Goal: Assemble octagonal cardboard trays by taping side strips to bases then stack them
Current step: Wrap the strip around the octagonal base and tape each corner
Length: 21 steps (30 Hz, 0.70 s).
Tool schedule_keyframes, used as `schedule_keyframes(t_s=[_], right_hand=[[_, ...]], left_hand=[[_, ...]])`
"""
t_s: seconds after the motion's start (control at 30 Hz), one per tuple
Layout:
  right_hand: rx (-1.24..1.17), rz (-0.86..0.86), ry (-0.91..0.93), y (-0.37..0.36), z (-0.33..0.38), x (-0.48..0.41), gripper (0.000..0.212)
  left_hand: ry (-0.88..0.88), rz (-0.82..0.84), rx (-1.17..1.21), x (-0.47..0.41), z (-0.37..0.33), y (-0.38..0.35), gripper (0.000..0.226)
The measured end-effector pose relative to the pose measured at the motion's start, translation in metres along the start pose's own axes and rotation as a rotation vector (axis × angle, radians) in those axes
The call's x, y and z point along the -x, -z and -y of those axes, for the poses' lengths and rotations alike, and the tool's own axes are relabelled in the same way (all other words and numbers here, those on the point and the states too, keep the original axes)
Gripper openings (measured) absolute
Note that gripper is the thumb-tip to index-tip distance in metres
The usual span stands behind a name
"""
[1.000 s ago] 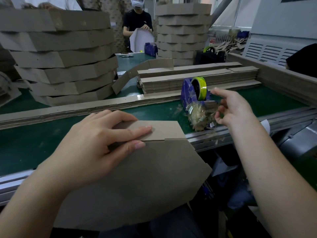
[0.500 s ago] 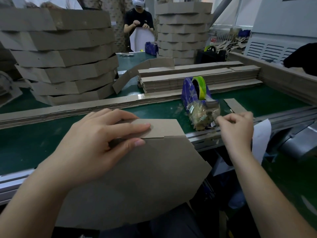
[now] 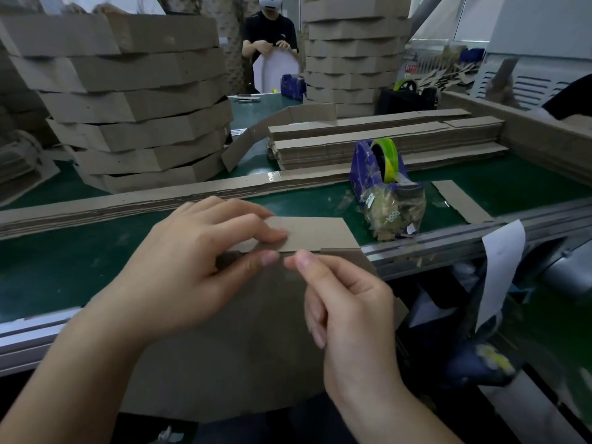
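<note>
The base [image 3: 240,347] lies in front of the person, with its far edge resting on the rail of the tabletop [image 3: 64,257]. The strip [image 3: 317,233] lies along that far edge, over the green surface. The left hand [image 3: 192,267] grips the joint: the forefinger is on top of the strip and the thumb presses on the base just under the seam. The right hand [image 3: 349,309] has thumb and forefinger pinched together right at the seam, almost touching the left thumb, and its other fingers are loosely curled. The tape itself is too clear to see. I judge that a short piece is between these fingertips, because the dispenser [image 3: 381,174] stands near, on the right.

The step in hand is, I think, to fix the strip to the base with this piece. To do it well, the left hand should not loosen before the tape sticks, so that the edge of the strip meets the edge of the base without a gap. The tape should go across the seam, about half on each part. It is better to lay it from one end and rub it down with the thumb, so that no wrinkle or bubble remains. If the strip slides sideways now, the other sides will probably not meet their edges later.
</note>
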State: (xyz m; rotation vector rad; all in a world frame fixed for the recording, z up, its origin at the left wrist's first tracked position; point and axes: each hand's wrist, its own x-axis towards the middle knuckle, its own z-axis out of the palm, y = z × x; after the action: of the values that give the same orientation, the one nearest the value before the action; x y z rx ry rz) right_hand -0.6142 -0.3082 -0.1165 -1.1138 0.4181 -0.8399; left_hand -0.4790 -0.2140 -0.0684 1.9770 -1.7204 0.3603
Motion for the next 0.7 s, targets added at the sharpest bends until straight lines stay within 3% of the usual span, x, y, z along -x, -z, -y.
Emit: schedule_keyframes(t_s=[0.1, 0.37, 0.47, 0.6, 0.7], right_hand=[[-0.053, -0.069, -0.111, -0.006, 0.003, -0.004, 0.038], [-0.047, -0.114, -0.164, -0.01, -0.001, -0.002, 0.026], [-0.034, -0.09, -0.178, -0.008, 0.0, -0.001, 0.026], [0.009, -0.011, -0.166, -0.004, 0.001, 0.002, 0.027], [0.019, 0.067, -0.166, 0.0, 0.001, 0.0, 0.021]], left_hand=[[-0.012, 0.019, 0.012, 0.002, 0.001, 0.001, 0.032], [0.019, 0.014, 0.051, 0.003, -0.001, 0.002, 0.029], [0.031, 0.018, 0.076, 0.004, -0.004, 0.005, 0.021], [-0.006, 0.088, 0.022, 0.004, -0.002, 0.008, 0.033], [0.067, 0.103, 0.119, 0.004, -0.002, 0.013, 0.035]])
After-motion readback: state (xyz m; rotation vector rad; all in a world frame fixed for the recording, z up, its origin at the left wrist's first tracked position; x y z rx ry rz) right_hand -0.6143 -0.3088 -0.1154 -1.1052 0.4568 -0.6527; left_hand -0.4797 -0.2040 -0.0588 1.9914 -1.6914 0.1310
